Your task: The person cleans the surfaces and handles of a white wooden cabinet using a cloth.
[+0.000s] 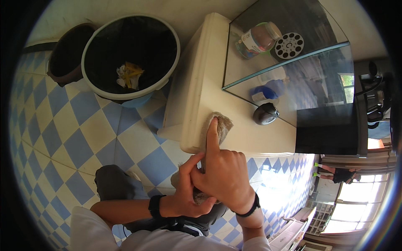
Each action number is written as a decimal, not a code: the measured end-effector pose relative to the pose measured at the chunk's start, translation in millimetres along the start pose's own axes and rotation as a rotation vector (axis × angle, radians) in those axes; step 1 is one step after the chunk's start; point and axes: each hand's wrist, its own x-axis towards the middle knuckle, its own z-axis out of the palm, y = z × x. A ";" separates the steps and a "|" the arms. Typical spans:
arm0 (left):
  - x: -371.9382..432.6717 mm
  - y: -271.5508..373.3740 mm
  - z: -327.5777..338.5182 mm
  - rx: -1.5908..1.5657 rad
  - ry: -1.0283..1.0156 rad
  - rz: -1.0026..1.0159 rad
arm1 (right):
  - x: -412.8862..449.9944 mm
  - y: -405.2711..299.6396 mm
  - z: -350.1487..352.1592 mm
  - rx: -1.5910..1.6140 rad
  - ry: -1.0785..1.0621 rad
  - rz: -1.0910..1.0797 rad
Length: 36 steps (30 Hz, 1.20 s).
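My right hand (pixel 224 172) presses a grey-beige fluffy cloth (pixel 225 125) onto the near corner of a cream-white cabinet top (pixel 207 91). Its index finger is stretched out along the cloth. Just below and to the left, my left hand (pixel 185 196) gathers the loose lower part of the same cloth, its fingers close to my right thumb. Part of the cloth is hidden behind both hands. A dark rounded container (pixel 266 113) stands on the top, to the right of the cloth, by the glass case (pixel 282 64).
Within the glass case are a lidded jar (pixel 259 39) and a grey disc with holes (pixel 289 45). A lined bin (pixel 177 47) holding litter and a brown bin (pixel 64 56) stand left. A black box (pixel 326 131) sits right; a person (pixel 340 175) is far off.
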 end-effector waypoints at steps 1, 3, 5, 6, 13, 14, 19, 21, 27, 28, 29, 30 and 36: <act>-1.6 3.9 -1.1 -0.013 -0.001 -0.006 | 2.4 -1.7 -2.3 -0.012 -0.021 -0.038; -1.2 11.9 0.1 -0.295 -0.141 -0.293 | 3.6 16.9 -12.9 -0.009 -0.070 -0.054; 6.8 17.7 5.4 -0.412 -0.191 -0.392 | 4.4 37.5 -23.1 -0.069 -0.068 -0.176; 9.9 18.4 5.0 -0.340 -0.243 -0.432 | 8.1 37.1 -25.7 -0.077 -0.070 -0.177; 13.3 20.0 1.1 -0.302 -0.100 -0.393 | 34.9 19.5 -24.3 -0.105 -0.083 -0.086; 10.0 16.1 1.4 -0.335 -0.052 -0.320 | 30.9 12.1 -23.8 -0.078 -0.139 -0.089; -12.4 10.7 8.7 -0.246 0.017 -0.206 | -2.6 9.6 -17.9 0.300 -0.557 -0.094; -16.6 10.6 11.4 -0.267 0.025 -0.278 | -6.6 28.8 -2.5 0.291 -0.516 -0.022; -7.9 10.4 4.8 -0.022 -0.377 -0.246 | -46.9 53.2 -3.8 0.541 -0.291 0.059; -4.1 11.5 3.4 0.018 -0.362 -0.166 | -52.0 55.6 -6.5 0.604 -0.057 0.053; -3.5 8.9 4.4 0.030 -0.386 -0.171 | -56.3 61.6 -8.3 0.647 0.123 0.132; -4.3 3.8 13.2 0.019 -0.288 -0.085 | -64.8 69.2 -14.8 0.668 0.305 0.216; 25.9 -19.2 35.8 0.297 -0.319 -0.082 | -59.5 148.5 -17.8 0.514 0.621 0.327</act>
